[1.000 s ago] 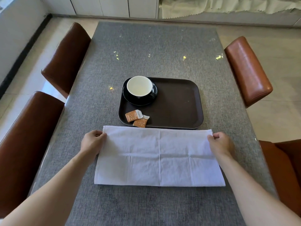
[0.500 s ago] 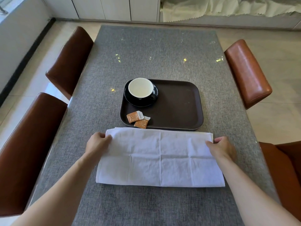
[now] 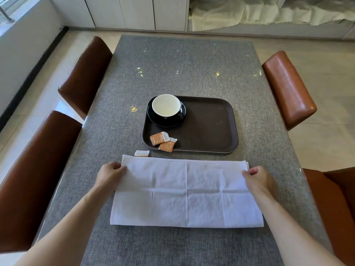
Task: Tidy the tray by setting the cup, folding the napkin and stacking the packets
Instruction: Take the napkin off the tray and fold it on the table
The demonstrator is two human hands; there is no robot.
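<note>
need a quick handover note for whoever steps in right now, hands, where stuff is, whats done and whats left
Left hand pinches the napkin's far left corner; right hand pinches its far right corner.
Napkin lies on the table in front of the tray, apparently folded once, a wide rectangle.
Cup stands upright on its saucer in the tray's far left corner: done.
Two orange packets lie overlapping in the tray's near left corner, not squarely stacked. A third packet sits on the table, partly under the napkin's far edge.
Left: finish folding the napkin, fetch the stray packet, stack all three.
</note>
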